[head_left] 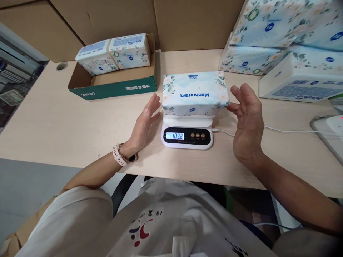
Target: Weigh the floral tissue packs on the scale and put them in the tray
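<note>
At the middle of the desk [80, 125], directly before you: one Manhua tissue pack [195, 91], white and pale blue with a floral print, lying flat on a white digital scale [187, 122], its lettering upside down from your seat. Scale fitted with a lit display [175, 136], apparently reading 103.2, three round buttons [197, 135] and a white cable [223, 131] leading off to your right. Your left hand [142, 126]: open, fingers [152, 105] extended and close together, nothing held; the pack lies just to the right of the fingertips, a narrow gap between. Your right hand [248, 123]: open and raised, fingers [248, 93] spread a little and loosely bent, nothing gripped; the pack lies just to their left, and whether the lowest fingertip touches its near right corner you cannot tell from this view. On your left wrist, one watch with a pale pink band [119, 155]. Beyond your left hand: one green-fronted cardboard tray [115, 87] with two further packs [130, 53] side by side inside. Beyond your right hand: a pile of similar packs [262, 28], one pack [300, 82] standing in front of it. Along the far edge: brown cardboard panels [193, 25]
</note>
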